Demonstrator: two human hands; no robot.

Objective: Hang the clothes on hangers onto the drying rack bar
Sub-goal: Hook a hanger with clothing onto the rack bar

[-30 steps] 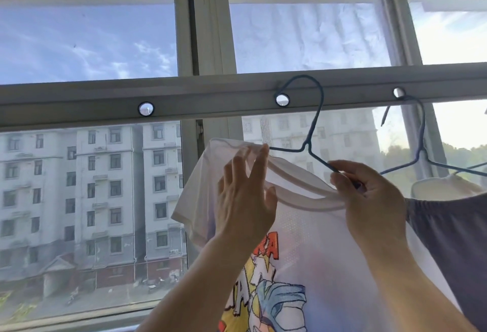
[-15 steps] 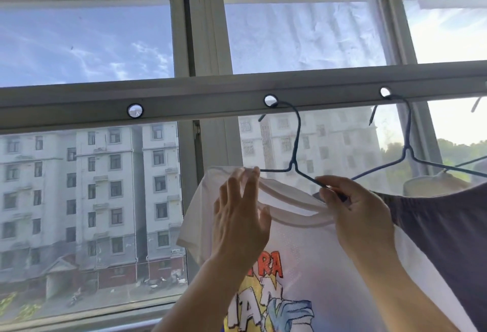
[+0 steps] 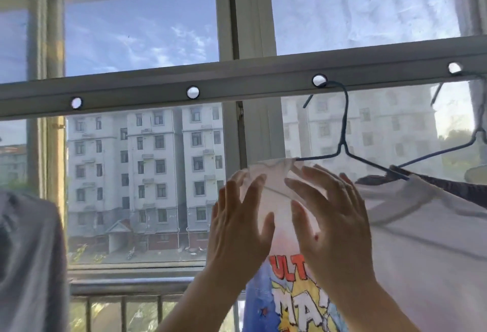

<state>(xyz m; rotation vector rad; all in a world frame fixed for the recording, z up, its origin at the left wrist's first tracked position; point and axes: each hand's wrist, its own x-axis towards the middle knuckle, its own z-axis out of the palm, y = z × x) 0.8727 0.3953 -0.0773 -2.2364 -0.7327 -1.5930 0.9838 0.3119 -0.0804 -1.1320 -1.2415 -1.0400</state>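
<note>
A white printed T-shirt (image 3: 411, 239) hangs on a blue wire hanger (image 3: 342, 131) hooked through a hole in the drying rack bar (image 3: 237, 86). The left hand (image 3: 237, 228) and right hand (image 3: 334, 223), fingers spread and straight, rest on the shirt's left shoulder.

A grey drying rack bar (image 3: 237, 86) runs across the window, sloping up toward the right, with a row of round holes (image 3: 192, 92) along it. A dark wire hanger (image 3: 344, 131) hooks into one hole and carries a white printed shirt (image 3: 421, 239). Further right a second hanger (image 3: 478, 134) hangs from the bar, its hook mostly out of view, with a dark garment (image 3: 461, 189) on it.
</note>
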